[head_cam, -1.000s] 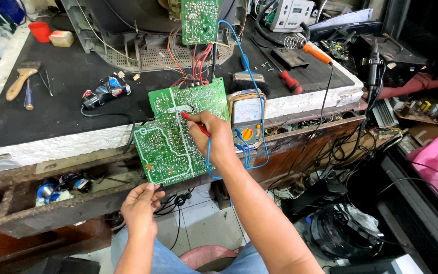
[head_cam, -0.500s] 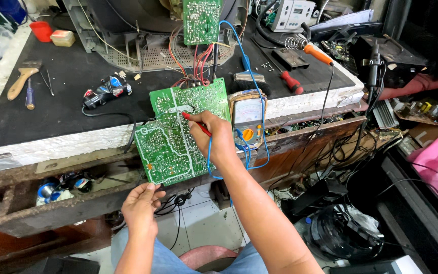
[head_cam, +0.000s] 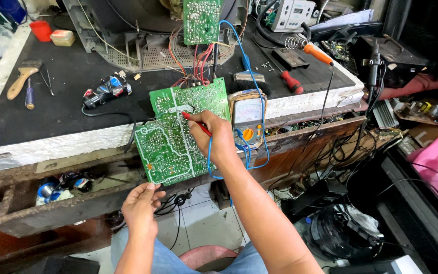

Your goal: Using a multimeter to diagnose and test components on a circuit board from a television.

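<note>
We look down on a cluttered repair surface [head_cam: 51, 106] topped with a black mat over white foam, set on a worn wooden frame. At its front edge a large green printed circuit board [head_cam: 178, 134] stands tilted, solder side toward us, its lower end overhanging the frame.

Our right hand [head_cam: 218, 136] lies against the board's right half, fingers closed around a red test probe [head_cam: 194, 123] whose tip touches the solder side near the upper middle. Our left hand [head_cam: 140, 203] sits below the board, fingers curled loosely at the lower edge; we cannot tell whether it grips the board or only touches it. The two hands are apart, one above the other, with the board between them.

Just right of the right hand stands an analogue multimeter with a yellow dial [head_cam: 248, 117], and blue leads loop around it. Behind the board, red and other wires run up to a smaller green circuit board [head_cam: 201, 20] on a grey chassis. An orange-handled soldering iron [head_cam: 316, 53] and a red screwdriver [head_cam: 291, 81] lie to the right, and a wooden-handled brush [head_cam: 22, 78] to the far left.
</note>
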